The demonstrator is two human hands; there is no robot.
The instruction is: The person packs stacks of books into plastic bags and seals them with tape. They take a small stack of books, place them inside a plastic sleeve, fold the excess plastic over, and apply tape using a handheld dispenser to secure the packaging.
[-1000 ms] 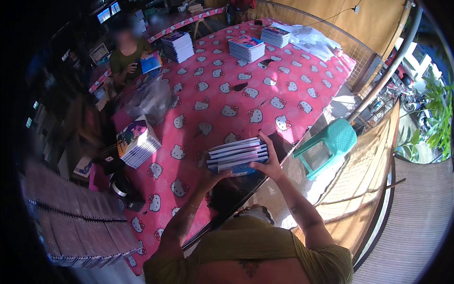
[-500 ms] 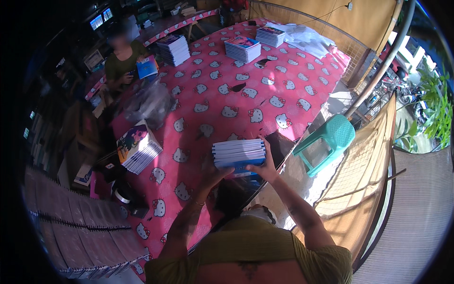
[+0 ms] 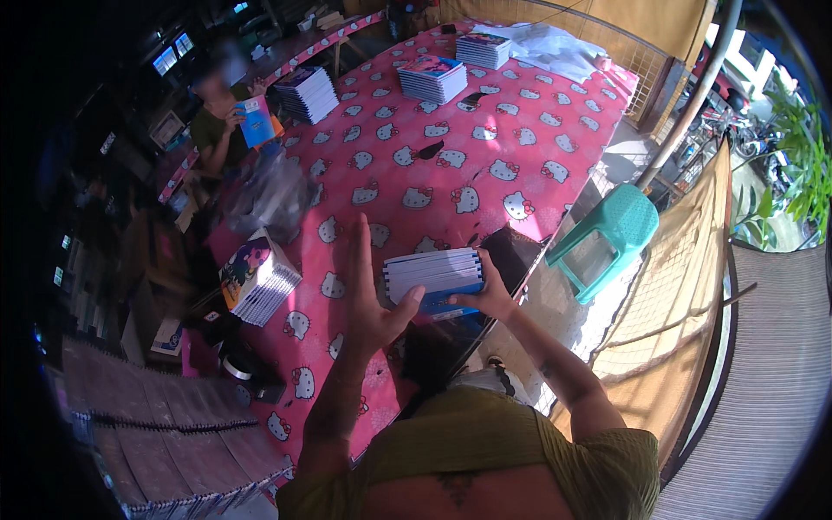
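Fingers of my right hand [image 3: 487, 295] mostly vanish behind the stack of booklets [image 3: 433, 276] they grip at its right end, so I cannot see how far they wrap. My left hand [image 3: 371, 290] is spread flat and open, thumb touching the stack's lower left corner. The stack sits above the near edge of a long table [image 3: 485, 147] under a pink cartoon-cat cloth. More booklet piles [image 3: 432, 78] lie farther along; a green plastic stool [image 3: 607, 238] stands beside it.

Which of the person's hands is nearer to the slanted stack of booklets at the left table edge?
Left. The left hand is raised open just right of that slanted stack; the right hand is farther right, holding the blue-covered stack.
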